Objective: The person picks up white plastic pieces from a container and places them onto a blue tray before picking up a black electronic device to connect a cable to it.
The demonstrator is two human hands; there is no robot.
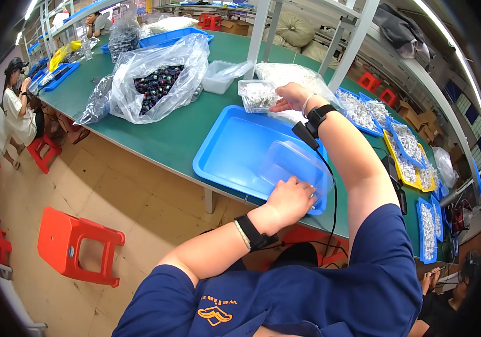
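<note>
Two hands worked over a green table point(173, 135) in the head view, the only view on hand. The left hand point(289, 200) was closed on the near edge of an empty clear plastic box point(296, 168), which lay in the near right corner of a blue tray point(229, 149). The right hand point(291, 96) reached out toward twelve o'clock, with its fingers curled against the right side of a small clear tub point(257, 95) filled with pale little parts; whether it truly clasped the tub or only touched it could not be told.

From the left hand the filled tub lay at about eleven o'clock, well apart, across the bare floor of the tray. The right hand was plainly the nearer one to it. The empty box ran its long axis roughly from ten o'clock to four o'clock.

Around them, a large clear bag of dark parts point(159, 84) sat at ten o'clock from the tray, and further trays of pale parts point(364, 112) ran off toward three o'clock. A red stool point(77, 247) stood on the floor at eight o'clock.
</note>
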